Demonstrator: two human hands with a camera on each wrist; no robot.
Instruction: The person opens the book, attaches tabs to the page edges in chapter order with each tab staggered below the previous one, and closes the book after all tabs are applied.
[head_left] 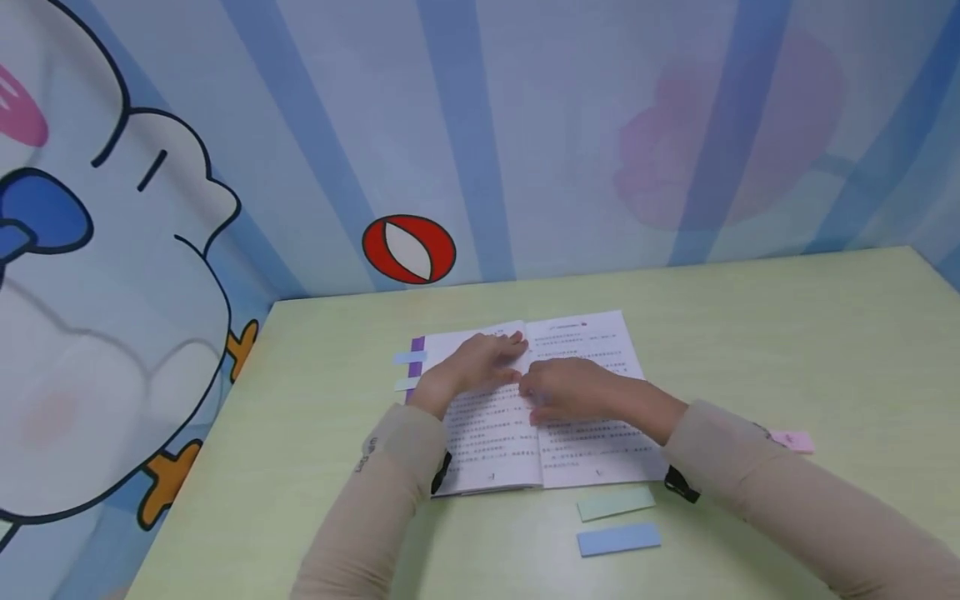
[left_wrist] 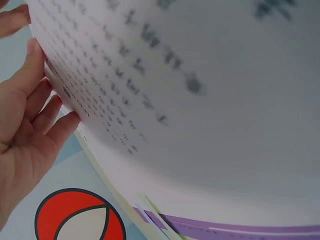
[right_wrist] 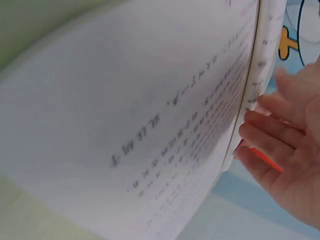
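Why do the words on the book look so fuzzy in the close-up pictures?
In the left wrist view, the white printed page of the open book sits too near the lens, so its letters smear. The right wrist view blurs the same book and bends it into a curve. The head view shows the book evenly lit, without glare, though its print is too small to read.

Soft, even, bright light falls from above; shadows on the pale green tabletop (head_left: pixel 750 333) are faint. The head view is fairly sharp, bowed at its edges. Both wrist views blur the open white printed book (left_wrist: pixel 200 125) heavily, near text smeared.
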